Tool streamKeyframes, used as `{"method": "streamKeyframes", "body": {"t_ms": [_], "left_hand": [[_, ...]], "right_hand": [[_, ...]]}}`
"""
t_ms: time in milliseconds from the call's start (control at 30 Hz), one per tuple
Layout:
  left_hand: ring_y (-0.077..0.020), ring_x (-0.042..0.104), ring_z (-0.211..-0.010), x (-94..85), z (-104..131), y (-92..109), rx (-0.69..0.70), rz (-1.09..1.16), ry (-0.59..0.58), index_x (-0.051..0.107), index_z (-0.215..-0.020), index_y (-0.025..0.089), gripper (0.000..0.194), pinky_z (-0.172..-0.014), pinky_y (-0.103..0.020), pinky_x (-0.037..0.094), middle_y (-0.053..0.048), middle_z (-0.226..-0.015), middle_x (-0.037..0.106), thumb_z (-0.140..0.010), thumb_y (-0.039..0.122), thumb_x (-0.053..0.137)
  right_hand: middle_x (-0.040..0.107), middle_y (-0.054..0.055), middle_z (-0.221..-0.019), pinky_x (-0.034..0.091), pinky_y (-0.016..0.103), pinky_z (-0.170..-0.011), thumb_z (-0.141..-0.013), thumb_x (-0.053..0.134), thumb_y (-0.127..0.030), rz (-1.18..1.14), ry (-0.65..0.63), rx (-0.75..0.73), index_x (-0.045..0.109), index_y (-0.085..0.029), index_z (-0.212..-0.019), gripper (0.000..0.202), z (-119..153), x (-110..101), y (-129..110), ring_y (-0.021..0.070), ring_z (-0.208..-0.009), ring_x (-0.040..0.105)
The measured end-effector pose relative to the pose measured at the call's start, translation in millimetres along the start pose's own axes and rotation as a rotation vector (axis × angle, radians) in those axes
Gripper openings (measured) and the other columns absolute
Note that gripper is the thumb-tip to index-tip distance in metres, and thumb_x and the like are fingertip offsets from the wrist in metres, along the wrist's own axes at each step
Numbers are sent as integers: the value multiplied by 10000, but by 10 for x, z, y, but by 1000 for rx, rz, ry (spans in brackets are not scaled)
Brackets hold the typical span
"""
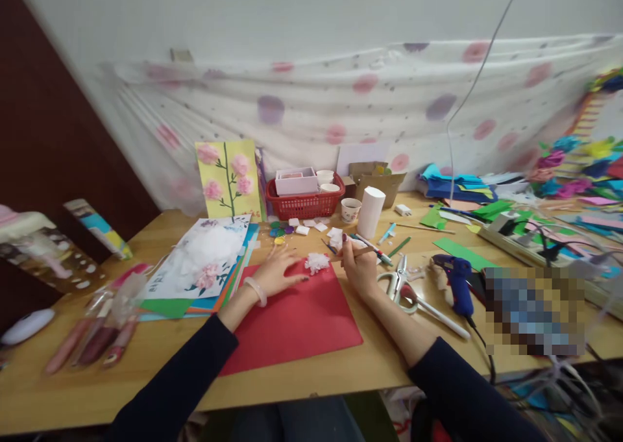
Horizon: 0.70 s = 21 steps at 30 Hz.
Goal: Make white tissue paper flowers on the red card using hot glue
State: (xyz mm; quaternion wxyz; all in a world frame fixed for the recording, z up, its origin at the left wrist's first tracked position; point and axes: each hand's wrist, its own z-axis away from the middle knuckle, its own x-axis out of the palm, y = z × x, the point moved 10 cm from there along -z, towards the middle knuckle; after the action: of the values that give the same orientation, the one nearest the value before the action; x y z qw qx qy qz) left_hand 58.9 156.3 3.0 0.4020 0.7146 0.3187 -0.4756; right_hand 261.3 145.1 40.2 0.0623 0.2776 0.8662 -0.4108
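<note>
A sheet of red paper (pixel 302 328) lies in front of me, with a small white ruffled paper flower (pixel 317 263) at its far edge. My left hand (pixel 280 273) rests on the red sheet with its fingers spread, thumb and fingertips close to the flower. My right hand (pixel 359 267), just right of the flower, is closed in a pen-like grip on a slim brown-handled paintbrush (pixel 365 251). Its tip end is hard to make out. Small white pieces (pixel 335 236) lie beyond my right hand. Blobs of green, purple and yellow paint (pixel 279 240) sit beyond my left hand.
Scissors (pixel 400 276) and a blue glue gun (pixel 455 286) with a cord lie right of my right arm. A paper roll (pixel 371 211), a paper cup (pixel 350 209) and a red basket (pixel 306 203) stand behind. Stacked papers (pixel 168 307) lie left; a power strip (pixel 516 241) is right.
</note>
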Motion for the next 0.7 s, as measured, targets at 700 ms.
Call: {"method": "streamKeyframes", "body": {"t_ms": [700], "left_hand": [[-277, 654, -1006, -574, 81, -1086, -258, 0, 245, 682, -1056, 224, 352, -1158, -508, 175, -51, -784, 734, -774, 166, 481]], "right_hand": [[544, 4, -409, 379, 255, -466, -976, 358, -450, 5, 18, -65, 583, -202, -537, 553, -11, -17, -73, 128, -393, 508]]}}
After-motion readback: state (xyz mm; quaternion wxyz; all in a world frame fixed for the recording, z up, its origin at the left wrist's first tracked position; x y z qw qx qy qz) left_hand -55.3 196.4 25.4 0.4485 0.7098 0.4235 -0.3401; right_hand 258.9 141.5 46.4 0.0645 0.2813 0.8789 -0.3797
